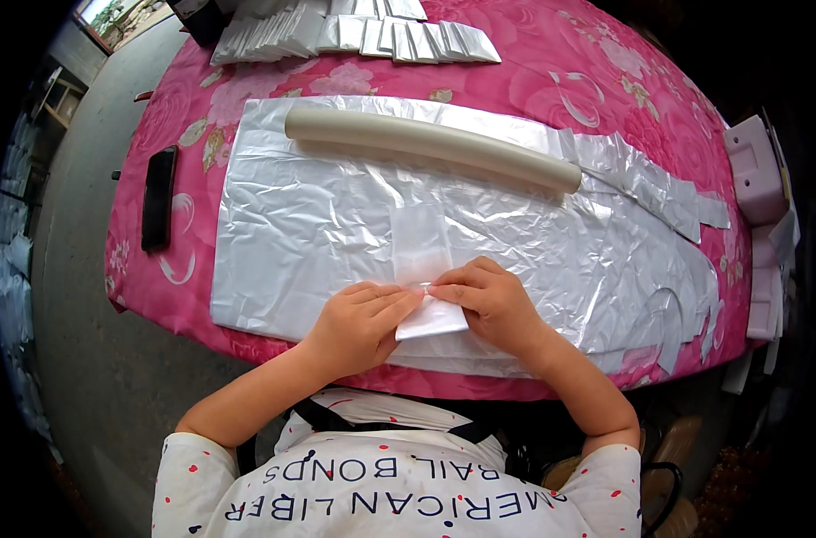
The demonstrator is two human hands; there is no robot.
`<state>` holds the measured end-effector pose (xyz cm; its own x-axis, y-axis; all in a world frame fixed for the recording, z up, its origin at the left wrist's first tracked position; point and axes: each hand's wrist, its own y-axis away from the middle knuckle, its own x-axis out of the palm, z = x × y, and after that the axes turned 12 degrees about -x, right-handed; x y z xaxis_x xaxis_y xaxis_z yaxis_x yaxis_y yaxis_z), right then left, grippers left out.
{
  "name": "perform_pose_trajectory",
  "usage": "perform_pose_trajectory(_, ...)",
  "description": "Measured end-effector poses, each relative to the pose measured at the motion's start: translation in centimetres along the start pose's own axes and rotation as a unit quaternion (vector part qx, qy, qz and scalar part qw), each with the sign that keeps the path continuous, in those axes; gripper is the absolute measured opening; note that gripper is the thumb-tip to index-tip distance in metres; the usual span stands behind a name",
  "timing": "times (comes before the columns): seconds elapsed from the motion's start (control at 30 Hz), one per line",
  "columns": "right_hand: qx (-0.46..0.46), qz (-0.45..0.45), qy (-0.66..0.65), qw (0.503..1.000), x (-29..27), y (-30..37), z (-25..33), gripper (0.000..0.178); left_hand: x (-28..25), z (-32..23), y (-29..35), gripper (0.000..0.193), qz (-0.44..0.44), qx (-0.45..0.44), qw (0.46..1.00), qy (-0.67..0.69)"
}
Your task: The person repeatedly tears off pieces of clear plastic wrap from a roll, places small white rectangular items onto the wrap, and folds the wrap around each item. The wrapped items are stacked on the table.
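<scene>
"Where do we have the folded strip of thin, translucent white plastic film [431, 321]?"

"In the middle of the near side, on top of a wide spread of crinkled, silvery-white plastic sheets [291, 242]. Its flat, paler part runs away from us on the far side of the fingers; its glossy, doubled part lies on the near side."

"And how do we find each hand?"

"Our left hand [358, 325] is closed in a pinch on the strip's left side, fingers bunched together. Our right hand [490, 300] pinches it from the right, and the fingertips of the two nearly meet across the film."

"What lies beyond them?"

"We see a long, smooth beige cylindrical roll [435, 148] resting across the far part of the sheets, its right end nearer to us than its left. Everything sits on a worktop covered with a pink floral cloth [179, 117]."

"And toward the edges?"

"Left of the sheets we have a black rectangular phone [159, 199]. At the far side are rows of flat, folded white plastic packets [417, 40], overlapping one another. Beside the right edge we make out a pale pink plastic container [755, 170]."
</scene>
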<state>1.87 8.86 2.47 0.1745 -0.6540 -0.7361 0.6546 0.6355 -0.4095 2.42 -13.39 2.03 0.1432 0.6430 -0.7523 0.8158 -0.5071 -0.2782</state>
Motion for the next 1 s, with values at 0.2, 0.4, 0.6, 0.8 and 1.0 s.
perform_pose_trajectory(0.2, 0.357, 0.052, -0.175, 0.916, -1.9, -4.3, -0.3, 0.021, 0.2, -0.2, -1.7, 0.047, 0.004, -0.262, 0.959, 0.104)
perform_pose_trajectory(0.4, 0.419, 0.100, -0.225, 0.874, -1.8, -5.1, -2.5, 0.029, -0.3, 0.4, -3.6, 0.074, 0.034, -0.355, 0.918, 0.172)
perform_pose_trajectory(0.6, 0.439, 0.122, -0.226, 0.861, -2.1, -5.8, -2.5, 0.028, -0.3, 0.5, -2.6, 0.070, -0.082, -0.172, 0.981, -0.027)
perform_pose_trajectory(0.8, 0.433, 0.110, -0.232, 0.864, -1.8, -5.8, -2.6, 0.027, 2.6, -1.0, -2.9, 0.081, 0.023, -0.091, 0.988, -0.125)
perform_pose_trajectory(1.0, 0.426, 0.059, -0.208, 0.879, -1.7, -5.0, -1.6, 0.024, 3.3, -0.7, -3.5, 0.101, 0.074, -0.157, 0.972, -0.158)
